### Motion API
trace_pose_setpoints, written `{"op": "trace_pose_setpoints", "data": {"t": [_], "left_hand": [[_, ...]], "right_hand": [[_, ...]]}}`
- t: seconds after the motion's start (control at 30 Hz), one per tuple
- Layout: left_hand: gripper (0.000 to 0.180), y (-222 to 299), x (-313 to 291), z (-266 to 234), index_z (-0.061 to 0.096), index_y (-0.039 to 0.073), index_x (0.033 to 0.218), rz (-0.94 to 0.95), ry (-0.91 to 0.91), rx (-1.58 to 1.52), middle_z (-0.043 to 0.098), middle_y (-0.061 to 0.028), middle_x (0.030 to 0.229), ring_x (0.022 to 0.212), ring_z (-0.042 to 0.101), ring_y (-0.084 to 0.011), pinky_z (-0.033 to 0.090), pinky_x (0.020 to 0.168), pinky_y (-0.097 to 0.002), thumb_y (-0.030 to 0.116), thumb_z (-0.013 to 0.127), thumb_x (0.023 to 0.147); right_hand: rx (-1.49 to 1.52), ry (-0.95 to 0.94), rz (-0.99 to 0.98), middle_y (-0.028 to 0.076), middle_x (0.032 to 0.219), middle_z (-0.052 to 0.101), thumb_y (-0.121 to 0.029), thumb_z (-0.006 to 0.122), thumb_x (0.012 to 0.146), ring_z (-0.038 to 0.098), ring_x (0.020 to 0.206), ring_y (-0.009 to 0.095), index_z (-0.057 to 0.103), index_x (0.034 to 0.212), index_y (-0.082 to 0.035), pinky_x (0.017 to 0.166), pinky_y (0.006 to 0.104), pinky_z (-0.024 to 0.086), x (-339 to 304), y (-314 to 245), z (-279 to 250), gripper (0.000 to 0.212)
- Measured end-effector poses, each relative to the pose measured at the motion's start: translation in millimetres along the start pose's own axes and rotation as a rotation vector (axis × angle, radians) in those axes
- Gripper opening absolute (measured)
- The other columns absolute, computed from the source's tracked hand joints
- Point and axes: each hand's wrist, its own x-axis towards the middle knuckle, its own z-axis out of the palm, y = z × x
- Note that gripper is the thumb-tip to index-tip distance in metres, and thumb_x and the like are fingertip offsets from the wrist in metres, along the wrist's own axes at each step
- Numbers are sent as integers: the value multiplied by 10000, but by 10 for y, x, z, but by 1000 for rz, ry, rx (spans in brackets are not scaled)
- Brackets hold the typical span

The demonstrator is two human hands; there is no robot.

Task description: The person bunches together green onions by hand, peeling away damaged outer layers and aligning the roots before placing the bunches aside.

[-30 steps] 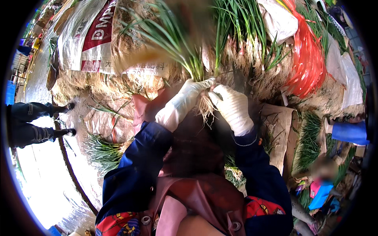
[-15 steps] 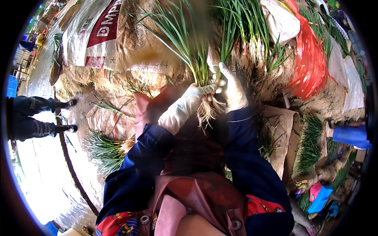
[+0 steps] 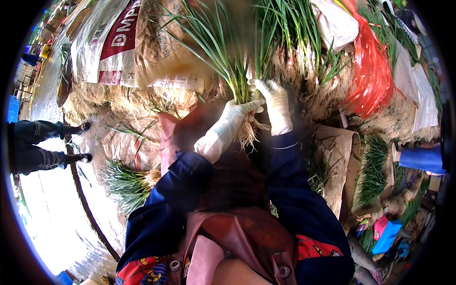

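My left hand (image 3: 230, 124), in a white glove, is wrapped round the lower stems of a bunch of spring onions (image 3: 241, 85). Their long green leaves fan upward, and the pale stringy roots (image 3: 249, 133) hang below the fist. Close on the right, my gloved right hand (image 3: 275, 102) has its fingers closed round a few more spring onion stalks (image 3: 258, 66), held nearly upright beside the bunch. A blurred patch at the top of the picture hides part of the leaves.
Rooty spring onions (image 3: 304, 42) lie heaped ahead, next to red plastic strips (image 3: 370, 76) and a white sack (image 3: 335, 23). A printed sack (image 3: 114, 47) covers the pile at left. Another bunch (image 3: 126, 185) lies by my left arm. A person's legs (image 3: 42, 142) show far left.
My right hand's thumb and fingers, more spread before, have closed round the stalks beside the bunch. My left hand keeps its hold, and the whole view has shifted slightly.
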Motion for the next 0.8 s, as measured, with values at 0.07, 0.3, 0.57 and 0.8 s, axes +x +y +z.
{"op": "trace_pose_setpoints", "data": {"t": [0.07,0.3,0.57,0.8], "left_hand": [[212,14,-1,-1,625,-42,987,-32,16,-65,637,-73,715,508,496,-76,329,438,-195,103,614,833],[194,65,-80,-143,604,6,1013,-49,-299,-151,649,-59,847,628,563,-100,434,513,-212,120,593,855],[229,485,-129,-340,563,69,935,211,-450,-319,464,45,648,704,462,-123,388,851,-323,252,646,827],[214,373,90,-171,627,-10,1004,74,-158,-81,670,-93,949,693,601,-152,460,634,-217,116,629,830]], "right_hand": [[-10,1,-31,75,817,663,-160,613,853,582,615,104,633,964,-9,506,218,459,-13,3,-12,189],[-14,129,212,26,669,589,-163,547,895,580,600,94,596,960,-23,543,226,518,26,93,-166,161],[-1507,355,-25,45,749,649,-355,552,871,598,615,148,602,814,-88,536,275,426,247,-481,-583,278],[-1429,324,-264,30,691,650,-258,625,813,606,564,137,624,830,-142,510,277,464,275,-495,-458,118]]}}
